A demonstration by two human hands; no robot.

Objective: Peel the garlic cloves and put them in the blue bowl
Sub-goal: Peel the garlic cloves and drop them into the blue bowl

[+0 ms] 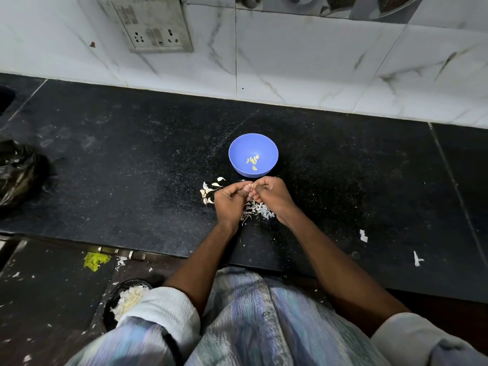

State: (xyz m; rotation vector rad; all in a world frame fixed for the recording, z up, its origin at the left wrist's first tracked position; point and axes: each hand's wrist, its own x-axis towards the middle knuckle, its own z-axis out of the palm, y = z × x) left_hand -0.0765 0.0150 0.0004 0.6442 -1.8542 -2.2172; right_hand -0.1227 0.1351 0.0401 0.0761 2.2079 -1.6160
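Both hands, left hand (229,200) and right hand (270,192), pinch one garlic clove (248,189) at the blue bowl's (239,149) six o'clock; strip skin downward, keeping flakes on the peel pile (257,211).

One blue bowl (253,154) holds about five peeled cloves (253,161). Roughly seven unpeeled cloves (209,191) lie beside two hands, left (229,204) and right (270,198). One heap of skins (257,211).

A home kitchen is showing here: a black granite counter (132,154) is running beneath marble-patterned wall tiles (303,56), with a wall socket plate (150,25) sitting above
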